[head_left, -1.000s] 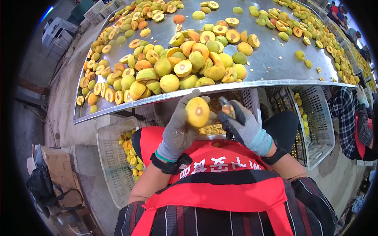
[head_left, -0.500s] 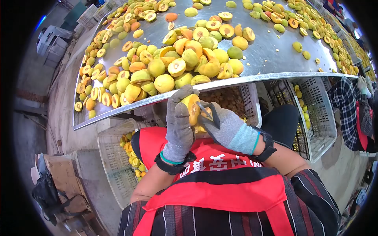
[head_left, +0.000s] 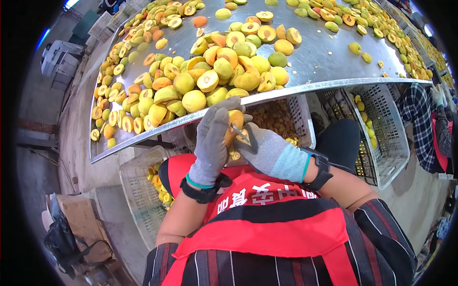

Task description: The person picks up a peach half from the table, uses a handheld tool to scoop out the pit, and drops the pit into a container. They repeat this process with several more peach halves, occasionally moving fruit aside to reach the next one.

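Observation:
My left hand (head_left: 212, 140), in a grey glove, is wrapped round a yellow-orange fruit half (head_left: 234, 119) just below the near edge of the metal table (head_left: 315, 86). My right hand (head_left: 267, 148), gloved in grey and light blue, grips a dark-handled tool (head_left: 249, 139) whose metal end touches the fruit's cut face. Exactly how the tool meets the stone is too small to tell. Halved fruits (head_left: 208, 81) lie heaped on the table right above my hands.
Beneath the table stands a crate (head_left: 301, 119) of brown stones. A white crate of fruit halves (head_left: 135, 178) is at the left, another crate (head_left: 389, 143) at the right. A co-worker's plaid sleeve (head_left: 416, 114) shows far right. A cardboard box (head_left: 82, 214) sits lower left.
My right hand has come in from the right, bringing the tool onto the fruit. My left hand has turned the fruit's cut face toward the tool. The view has shifted slightly.

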{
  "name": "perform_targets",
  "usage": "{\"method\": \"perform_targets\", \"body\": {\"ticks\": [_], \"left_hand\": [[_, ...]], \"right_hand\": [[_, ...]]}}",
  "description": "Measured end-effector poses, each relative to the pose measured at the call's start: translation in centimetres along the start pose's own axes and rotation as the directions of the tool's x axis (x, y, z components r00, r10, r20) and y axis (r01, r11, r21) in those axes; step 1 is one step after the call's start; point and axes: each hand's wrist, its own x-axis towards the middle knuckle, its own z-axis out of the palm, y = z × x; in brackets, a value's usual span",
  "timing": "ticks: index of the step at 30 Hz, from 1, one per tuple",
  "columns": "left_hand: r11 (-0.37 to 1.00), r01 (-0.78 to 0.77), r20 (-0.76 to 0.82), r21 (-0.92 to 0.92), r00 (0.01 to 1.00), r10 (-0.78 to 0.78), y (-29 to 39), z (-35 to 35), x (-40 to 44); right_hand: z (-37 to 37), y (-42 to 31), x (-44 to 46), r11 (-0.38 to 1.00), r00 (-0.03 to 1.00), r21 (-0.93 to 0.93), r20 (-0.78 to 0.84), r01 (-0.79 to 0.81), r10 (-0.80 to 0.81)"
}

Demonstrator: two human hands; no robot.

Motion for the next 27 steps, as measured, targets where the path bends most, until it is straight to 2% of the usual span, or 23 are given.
{"method": "perform_targets", "body": {"ticks": [2,3,5,6,8,10,13,15,16,17,18,19,23,25,26,27], "left_hand": [[0.996,0.092,-0.146,0.003,0.985,-0.091,-0.1,0.2,0.5],[0.995,0.047,-0.210,0.084,0.977,-0.028,-0.4,0.4,0.8],[0.996,0.042,-0.203,0.079,0.979,-0.025,-0.7,0.5,1.0],[0.997,0.034,-0.194,0.073,0.981,-0.019,-0.8,0.5,1.0],[0.999,0.029,-0.182,0.031,0.983,-0.023,-0.6,0.6,1.2],[0.994,0.106,-0.083,0.035,0.991,-0.103,-0.3,0.1,1.1],[0.993,0.110,-0.065,0.032,0.992,-0.108,-0.1,0.2,1.2],[0.990,0.132,-0.044,0.048,0.990,-0.130,-0.4,-0.2,1.2],[0.986,0.152,-0.023,0.063,0.988,-0.151,-0.6,-0.3,1.2],[0.986,0.157,-0.023,0.061,0.988,-0.156,-0.7,-0.3,1.1],[0.970,0.241,-0.049,0.043,0.970,-0.239,-0.8,-0.2,1.2],[0.946,0.322,-0.075,0.024,0.945,-0.320,-0.9,-0.1,1.2],[0.936,0.336,0.017,0.103,0.940,-0.340,-1.6,-1.5,1.5],[0.878,0.370,0.156,0.303,0.890,-0.429,-1.6,-2.0,2.2],[0.879,0.371,0.153,0.300,0.890,-0.429,-1.6,-2.0,2.4],[0.893,0.383,0.123,0.236,0.900,-0.418,-1.6,-1.9,2.7]], "right_hand": [[-1.9,-1.8,1.6,0.911,0.942,0.287,0.241,-0.298,0.232],[-3.0,-2.7,2.5,0.803,0.872,0.388,0.380,-0.452,0.308],[-4.3,-3.7,3.3,0.486,0.665,0.478,0.655,-0.732,0.358],[-4.5,-3.7,3.2,0.483,0.665,0.479,0.654,-0.733,0.361],[-5.0,-3.4,3.2,0.209,0.543,0.501,0.764,-0.840,0.348],[-4.6,-2.9,2.6,0.162,0.555,0.533,0.765,-0.830,0.327],[-4.6,-2.9,2.8,0.113,0.568,0.561,0.772,-0.820,0.287],[-4.9,-3.5,3.3,0.189,0.477,0.438,0.786,-0.879,0.394],[-3.1,-2.2,2.3,0.188,0.477,0.439,0.784,-0.879,0.396],[0.3,0.2,0.3,0.750,0.799,0.368,0.495,-0.549,0.342],[2.1,1.5,-0.8,0.999,0.970,0.033,0.240,-0.039,0.030],[-1.3,-0.8,1.2,0.982,0.865,0.077,0.489,-0.175,0.116],[-1.9,-0.7,1.4,0.984,0.809,-0.024,0.567,-0.176,0.158],[-1.1,0.2,0.8,0.986,0.793,-0.128,0.589,-0.103,0.159],[0.2,1.3,0.3,0.987,0.790,-0.128,0.592,-0.101,0.158],[2.0,2.9,-0.3,0.996,0.877,-0.002,0.474,-0.088,0.078]]}}
